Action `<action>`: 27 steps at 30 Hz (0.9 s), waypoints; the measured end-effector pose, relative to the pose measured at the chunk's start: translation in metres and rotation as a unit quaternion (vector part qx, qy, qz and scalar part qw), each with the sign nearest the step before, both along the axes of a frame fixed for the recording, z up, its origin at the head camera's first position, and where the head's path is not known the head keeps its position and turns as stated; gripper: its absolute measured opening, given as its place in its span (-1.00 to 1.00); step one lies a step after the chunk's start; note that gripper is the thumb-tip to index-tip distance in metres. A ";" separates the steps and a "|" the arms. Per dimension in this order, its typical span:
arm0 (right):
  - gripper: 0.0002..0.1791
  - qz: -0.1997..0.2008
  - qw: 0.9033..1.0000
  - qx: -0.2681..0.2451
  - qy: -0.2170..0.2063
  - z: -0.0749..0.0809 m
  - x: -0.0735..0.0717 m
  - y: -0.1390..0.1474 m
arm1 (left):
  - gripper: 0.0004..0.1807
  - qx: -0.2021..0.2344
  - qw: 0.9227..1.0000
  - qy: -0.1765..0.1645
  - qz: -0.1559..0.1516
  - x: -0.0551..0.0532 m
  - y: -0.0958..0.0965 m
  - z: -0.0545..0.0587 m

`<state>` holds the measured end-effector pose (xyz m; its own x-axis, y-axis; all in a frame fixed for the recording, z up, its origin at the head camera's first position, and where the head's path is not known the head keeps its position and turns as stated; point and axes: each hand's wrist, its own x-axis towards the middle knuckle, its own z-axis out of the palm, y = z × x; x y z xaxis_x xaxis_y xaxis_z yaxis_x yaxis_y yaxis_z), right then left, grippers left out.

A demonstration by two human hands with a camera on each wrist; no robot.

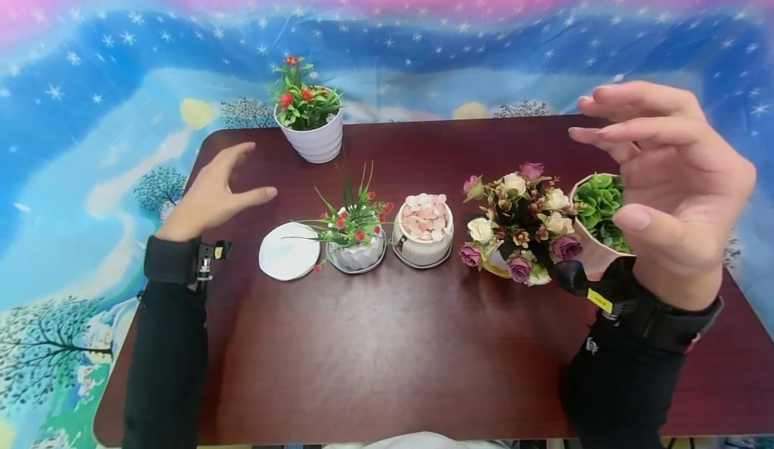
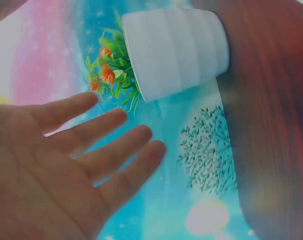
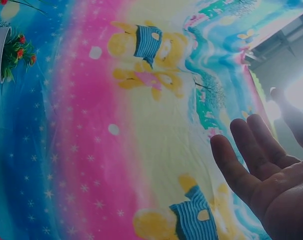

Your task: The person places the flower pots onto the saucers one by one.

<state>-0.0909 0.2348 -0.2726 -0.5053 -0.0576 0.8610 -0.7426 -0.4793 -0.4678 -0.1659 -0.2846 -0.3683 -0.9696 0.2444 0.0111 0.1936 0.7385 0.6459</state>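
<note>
My left hand (image 1: 214,190) hovers over the table's left side, fingers and thumb spread, holding nothing. Beyond it, at the back edge, stands a white ribbed flowerpot (image 1: 311,140) with red flowers and green leaves. In the left wrist view this flowerpot (image 2: 176,55) is apart from the fingertips. Raised high on the right is my right hand (image 1: 683,173), its fingers loosely bent with nothing between them. It partly hides a pale pink pot (image 1: 595,240) of round green leaves. The right wrist view shows the hand (image 3: 276,185) against the backdrop.
Across the dark red table (image 1: 375,361) stand a white round saucer (image 1: 289,253), a small white pot (image 1: 357,255) with grass and red blooms, a cream pot (image 1: 423,244) of pink petals, and a rose arrangement (image 1: 520,214). A printed cloth backdrop (image 1: 387,39) hangs behind.
</note>
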 end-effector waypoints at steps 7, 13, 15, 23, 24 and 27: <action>-0.43 -0.001 1.000 -0.009 0.000 0.002 0.001 -0.003 | 0.04 0.112 0.994 -0.014 0.014 -0.042 0.003 -0.013; -0.42 0.005 1.000 -0.006 0.007 0.000 0.002 -0.004 | 0.14 0.176 0.983 -0.019 0.040 -0.063 0.008 -0.035; -0.41 0.010 1.000 -0.003 0.009 -0.003 0.002 -0.006 | 0.17 0.185 0.981 -0.018 0.053 -0.063 0.007 -0.039; -0.40 0.008 1.000 0.011 0.011 -0.005 0.001 -0.008 | 0.22 0.218 0.973 0.009 0.079 -0.076 0.007 -0.040; -0.40 0.007 1.000 0.014 0.012 -0.004 0.001 -0.006 | 0.23 0.222 0.972 0.008 0.076 -0.082 0.010 -0.040; -0.40 0.008 1.000 0.021 0.013 -0.003 0.001 -0.002 | 0.27 0.238 0.969 0.002 0.066 -0.096 0.019 -0.043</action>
